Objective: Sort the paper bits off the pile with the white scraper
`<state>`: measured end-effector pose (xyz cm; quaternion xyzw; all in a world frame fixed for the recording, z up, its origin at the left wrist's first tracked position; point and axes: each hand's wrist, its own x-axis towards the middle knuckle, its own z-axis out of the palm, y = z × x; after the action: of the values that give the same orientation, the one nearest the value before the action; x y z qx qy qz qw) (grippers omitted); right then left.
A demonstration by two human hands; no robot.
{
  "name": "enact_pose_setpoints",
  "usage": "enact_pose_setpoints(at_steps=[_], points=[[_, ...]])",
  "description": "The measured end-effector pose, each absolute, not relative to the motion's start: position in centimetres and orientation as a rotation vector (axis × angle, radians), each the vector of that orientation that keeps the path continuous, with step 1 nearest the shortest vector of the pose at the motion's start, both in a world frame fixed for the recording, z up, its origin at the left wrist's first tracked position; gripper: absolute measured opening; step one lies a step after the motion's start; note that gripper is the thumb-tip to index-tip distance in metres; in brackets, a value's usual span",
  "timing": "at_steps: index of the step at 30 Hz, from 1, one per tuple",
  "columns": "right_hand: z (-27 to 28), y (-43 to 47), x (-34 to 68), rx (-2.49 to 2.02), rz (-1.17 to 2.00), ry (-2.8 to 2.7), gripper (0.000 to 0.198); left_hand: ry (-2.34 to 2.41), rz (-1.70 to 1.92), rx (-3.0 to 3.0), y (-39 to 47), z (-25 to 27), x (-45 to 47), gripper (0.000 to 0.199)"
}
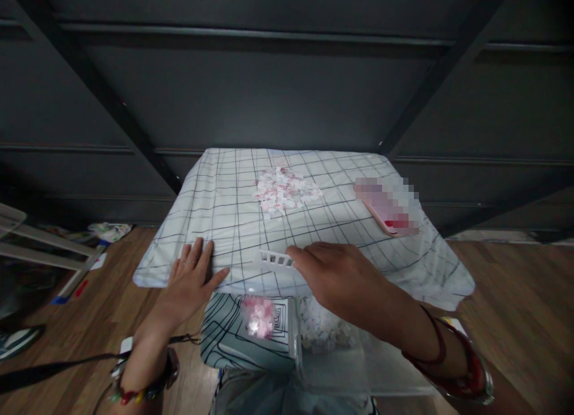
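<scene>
My left hand (191, 277) lies flat on the white checked cloth (233, 229), near its front left edge, with the fingers spread. In my right hand (334, 271) is a white plastic piece with a row of square holes (277, 259), held low over the front of the cloth; my fingers hide its right end. Beyond both hands a loose pile of small white and pink paper scraps (284, 191) rests on the cloth. Below my right hand stands a clear plastic box (332, 364) with pale scraps (325, 328) inside, partly covered by my forearm.
A pink phone-like object (381, 211), partly blurred out, lies at the right of the cloth. A clear bag of pink pieces (259, 316) sits on a dark-lined patterned surface (233, 343). Dark panels (269, 92) rise behind the table. Left are a white frame (49, 256) and a shoe (20, 341).
</scene>
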<state>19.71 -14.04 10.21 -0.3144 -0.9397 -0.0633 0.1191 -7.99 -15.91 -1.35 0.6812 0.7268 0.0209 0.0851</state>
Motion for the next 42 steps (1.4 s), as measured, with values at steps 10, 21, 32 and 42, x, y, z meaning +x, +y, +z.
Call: enact_pose_setpoints(at_steps=[10,21,32,42], points=[[10.4,-15.7,19.5,-0.793,-0.148,-2.840,0.016,2.174,0.103,2.070,-16.0,-1.9,-8.3,0.071],[10.4,-14.0,20.8,-0.878,-0.173,-2.731,0.022,2.315,0.112,1.970,-15.2,-0.3,-5.6,0.061],[8.5,-7.1,22.3,-1.323,-0.566,-2.558,0.021,2.137,0.288,2.185,-11.9,-0.7,0.0,0.063],[8.0,-6.3,22.1,-1.369,-0.617,-2.592,0.027,2.235,0.241,2.345,-11.5,-1.9,-0.1,0.061]])
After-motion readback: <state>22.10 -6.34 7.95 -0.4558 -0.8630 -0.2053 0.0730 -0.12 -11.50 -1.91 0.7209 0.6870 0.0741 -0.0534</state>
